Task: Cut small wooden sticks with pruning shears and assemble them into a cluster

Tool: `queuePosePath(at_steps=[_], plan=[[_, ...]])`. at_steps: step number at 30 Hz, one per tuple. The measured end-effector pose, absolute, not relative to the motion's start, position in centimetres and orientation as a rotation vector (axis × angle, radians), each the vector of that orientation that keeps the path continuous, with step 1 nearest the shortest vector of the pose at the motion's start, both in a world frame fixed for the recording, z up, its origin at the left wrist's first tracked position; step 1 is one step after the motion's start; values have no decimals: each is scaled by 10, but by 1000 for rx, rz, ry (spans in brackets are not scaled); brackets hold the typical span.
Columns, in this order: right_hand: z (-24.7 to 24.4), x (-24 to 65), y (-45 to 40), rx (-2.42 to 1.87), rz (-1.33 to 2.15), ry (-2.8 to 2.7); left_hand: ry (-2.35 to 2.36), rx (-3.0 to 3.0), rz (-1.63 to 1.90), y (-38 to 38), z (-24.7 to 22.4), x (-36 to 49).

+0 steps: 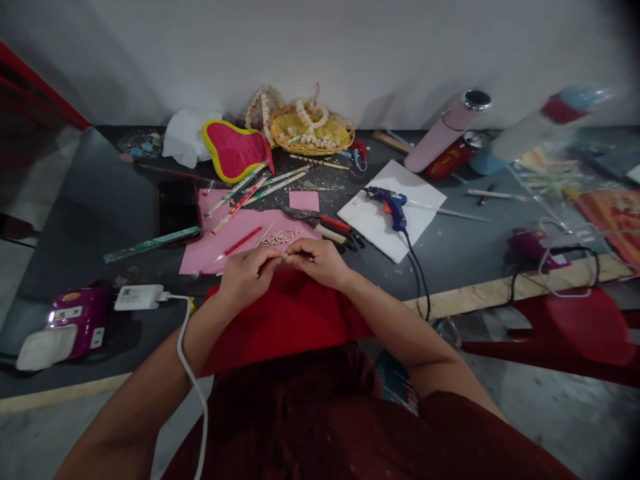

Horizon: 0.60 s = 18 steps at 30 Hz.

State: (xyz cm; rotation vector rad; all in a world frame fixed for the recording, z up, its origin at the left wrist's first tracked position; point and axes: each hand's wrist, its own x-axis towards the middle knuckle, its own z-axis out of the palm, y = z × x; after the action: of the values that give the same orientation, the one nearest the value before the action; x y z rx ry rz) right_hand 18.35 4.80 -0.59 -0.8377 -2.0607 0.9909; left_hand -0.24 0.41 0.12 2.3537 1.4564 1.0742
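My left hand (pixel 253 270) and my right hand (pixel 317 261) meet fingertip to fingertip above a red cloth (pixel 285 313) at the table's front edge. Both are closed in a pinch on a small pale piece (pixel 285 256), too small to name. Just beyond them lies pink paper (pixel 200 250) with a little heap of pale short pieces (pixel 284 237) and a red stick (pixel 243 241). Right of the heap rest pliers with red handles (pixel 333 222) and a tool with a pale handle (pixel 329 233).
A blue glue gun (pixel 393 205) lies on white paper (pixel 390 245), its cord running off the front edge. Behind stand a wicker basket (pixel 285 148), a pink flask (pixel 440 137) and a red can (pixel 453 157). At left are a phone (pixel 179 208), a purple power socket (pixel 85 323) and a charger (pixel 140 297) whose white cable crosses my left arm.
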Motion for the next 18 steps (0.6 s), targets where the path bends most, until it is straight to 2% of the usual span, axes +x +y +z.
queuePosePath(at_steps=[12, 18], plan=[[-1, 184, 46, -799, 1073, -2018, 1459, 2310, 1093, 4, 1, -1], [-5, 184, 47, -808, 977, -2051, 1461, 2294, 1103, 4, 2, -1]])
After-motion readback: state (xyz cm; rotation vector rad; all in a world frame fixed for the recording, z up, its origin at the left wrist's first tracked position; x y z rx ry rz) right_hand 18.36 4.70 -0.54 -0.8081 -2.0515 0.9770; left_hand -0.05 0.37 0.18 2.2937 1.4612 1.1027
